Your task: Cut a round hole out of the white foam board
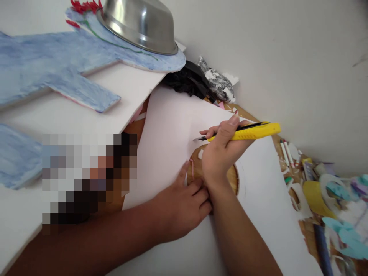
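Right of the frame's centre, the right hand (224, 151) is gripping a slim yellow-and-black plastic cutter (243, 133), probably light; its ribbed handle (248, 135) is offering firm hold. The left hand (184, 207), fingers partly spread, is resting on a broad flat white sheet (163, 145), seemingly stiff; blade (196, 139) contact is looking unclear.

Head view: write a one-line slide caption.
Right hand holding a yellow utility knife over a white sheet with a hole, left hand resting at the opening's edge.

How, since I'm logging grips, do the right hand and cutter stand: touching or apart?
Touching: the head view shows the right hand closed around the cutter, partly covering its yellow body.
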A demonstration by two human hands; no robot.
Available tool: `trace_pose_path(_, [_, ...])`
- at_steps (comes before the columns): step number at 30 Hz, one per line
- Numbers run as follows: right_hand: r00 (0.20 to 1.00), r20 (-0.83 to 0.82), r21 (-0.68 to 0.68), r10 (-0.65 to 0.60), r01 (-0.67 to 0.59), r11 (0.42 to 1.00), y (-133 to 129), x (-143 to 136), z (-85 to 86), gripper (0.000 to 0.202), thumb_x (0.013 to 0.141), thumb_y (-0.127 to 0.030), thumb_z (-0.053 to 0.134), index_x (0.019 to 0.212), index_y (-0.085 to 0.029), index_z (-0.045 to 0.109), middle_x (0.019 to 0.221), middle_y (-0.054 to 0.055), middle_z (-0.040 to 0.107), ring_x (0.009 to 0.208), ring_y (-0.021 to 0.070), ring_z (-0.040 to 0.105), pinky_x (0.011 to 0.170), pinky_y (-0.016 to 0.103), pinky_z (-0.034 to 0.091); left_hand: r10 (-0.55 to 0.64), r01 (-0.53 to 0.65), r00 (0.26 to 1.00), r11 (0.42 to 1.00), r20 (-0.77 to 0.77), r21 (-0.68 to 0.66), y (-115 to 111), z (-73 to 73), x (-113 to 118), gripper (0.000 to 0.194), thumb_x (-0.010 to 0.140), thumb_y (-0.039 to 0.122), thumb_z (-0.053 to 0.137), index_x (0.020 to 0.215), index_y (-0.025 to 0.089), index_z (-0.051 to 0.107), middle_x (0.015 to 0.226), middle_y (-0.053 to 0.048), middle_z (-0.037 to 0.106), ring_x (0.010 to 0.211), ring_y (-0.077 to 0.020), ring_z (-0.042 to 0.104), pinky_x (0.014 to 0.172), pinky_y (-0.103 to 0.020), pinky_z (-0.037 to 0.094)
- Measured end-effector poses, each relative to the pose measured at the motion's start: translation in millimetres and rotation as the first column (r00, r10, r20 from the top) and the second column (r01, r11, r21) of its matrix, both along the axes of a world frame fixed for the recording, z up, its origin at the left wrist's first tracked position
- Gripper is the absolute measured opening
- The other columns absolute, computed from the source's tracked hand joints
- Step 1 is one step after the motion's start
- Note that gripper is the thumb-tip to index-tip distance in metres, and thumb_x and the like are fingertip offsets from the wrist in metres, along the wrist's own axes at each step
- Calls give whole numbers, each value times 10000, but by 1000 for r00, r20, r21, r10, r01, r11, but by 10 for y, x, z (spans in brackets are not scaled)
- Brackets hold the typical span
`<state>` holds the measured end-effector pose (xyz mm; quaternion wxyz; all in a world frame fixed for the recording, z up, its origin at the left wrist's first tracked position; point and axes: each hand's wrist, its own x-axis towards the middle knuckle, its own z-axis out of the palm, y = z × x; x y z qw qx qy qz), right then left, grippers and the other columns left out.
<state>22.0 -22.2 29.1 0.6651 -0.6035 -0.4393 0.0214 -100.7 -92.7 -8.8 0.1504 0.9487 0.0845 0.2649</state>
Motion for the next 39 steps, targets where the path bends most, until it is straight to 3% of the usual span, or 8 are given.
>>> trace_pose_path(6, [998,-57,23,28,-27,999,16,15,-45,209,994,-384,500,909,-281,338,834,-56,466,503,66,517,566,294,600,4,-4,1000,1000,-14,3,9,15,-6,265,967,175,448,1112,166,670,1136,-73,677,1191,-281,557,1201,-705,78])
trace_pose_path(9, [998,-50,50,47,-45,998,45,64,-84,165,1003,-380,463,918,-285,359,792,-67,464,468,68,505,480,264,551,8,-8,1000,1000,-17,3,12,17,-7,245,957,175,467,1088,152,673,1128,-86,673,1190,-286,560,1197,-700,110])
trace_pose_path(12, [994,-82,29,78,-76,997,59,101,-65,178,988,-391,493,910,-281,377,711,-90,472,454,75,522,506,266,567,-1,1,1000,1000,-18,-5,2,5,1,238,943,175,496,1102,146,670,1184,-101,659,1225,-287,546,1196,-698,105])
trace_pose_path(15, [961,-209,-56,181,-196,979,64,140,-21,259,931,-437,585,857,-259,413,626,-97,522,499,96,595,596,282,595,18,-19,999,1000,-28,-17,-19,-12,11,243,943,173,485,1095,153,673,1215,-103,656,1264,-287,523,1201,-691,91])
trace_pose_path(17, [905,-321,-123,280,-333,935,76,182,-24,307,877,-466,648,808,-238,454,601,-79,566,534,111,628,615,281,589,26,-27,999,1000,-38,-10,-31,-19,13,253,944,178,473,1097,149,672,1206,-105,662,1269,-288,521,1204,-686,80])
trace_pose_path(20, [820,-454,-134,349,-451,882,104,246,-97,381,831,-472,697,688,-224,446,483,-96,488,429,85,517,560,260,549,20,-20,999,1000,-32,4,-34,-24,14,273,937,177,478,1138,129,657,1208,-110,662,1267,-288,528,1208,-679,66])
trace_pose_path(24, [791,-535,-23,299,-367,930,139,254,-195,498,857,-508,653,609,-241,314,398,-132,281,338,63,310,444,233,445,5,-5,1000,1000,-3,-21,-18,-23,19,294,935,143,464,1169,121,641,1235,-104,657,1299,-282,512,1209,-676,77])
trace_pose_path(39, [722,-588,12,364,-443,897,136,292,-190,495,844,-463,657,626,-245,270,402,-134,251,345,61,263,435,235,407,-61,61,991,998,-115,0,55,99,-13,302,961,174,472,1207,98,629,1286,-133,644,1323,-299,501,1206,-689,94])
